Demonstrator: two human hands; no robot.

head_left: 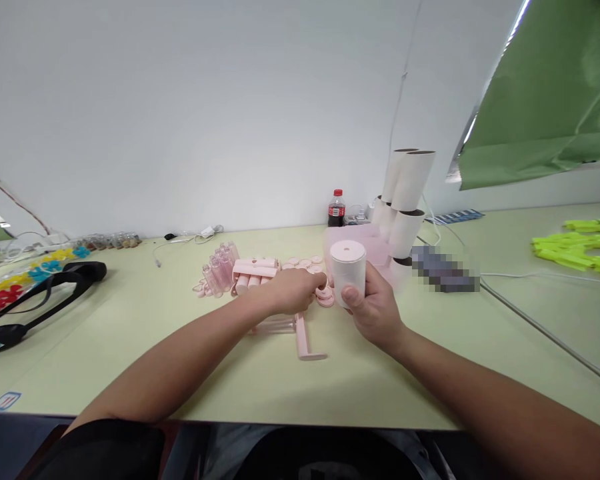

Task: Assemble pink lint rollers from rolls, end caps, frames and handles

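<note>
My right hand [377, 307] is wrapped round a whitish translucent cup [347, 277], held upright above the table, with a pale pink round lid [348, 251] on top that has a small hole in its middle. Just left of the cup, my left hand [300, 290] is closed at the pile of pink discs [325, 300]; whatever its fingertips grip is hidden. Below that hand lies a pink bracket-shaped piece [305, 340] beside a clear pinkish tube [276, 325]. A pink holder [255, 268] with several cylinders sits to the left of the discs.
Clear pink tubes [220, 270] stand further left. Stacked white cups [407, 230] rise at the right beside a pink translucent box [357, 240]. A cola bottle [337, 210] stands by the wall. Black-framed gear [55, 293] lies left, yellow-green pieces [575, 253] and a cable [540, 333] right.
</note>
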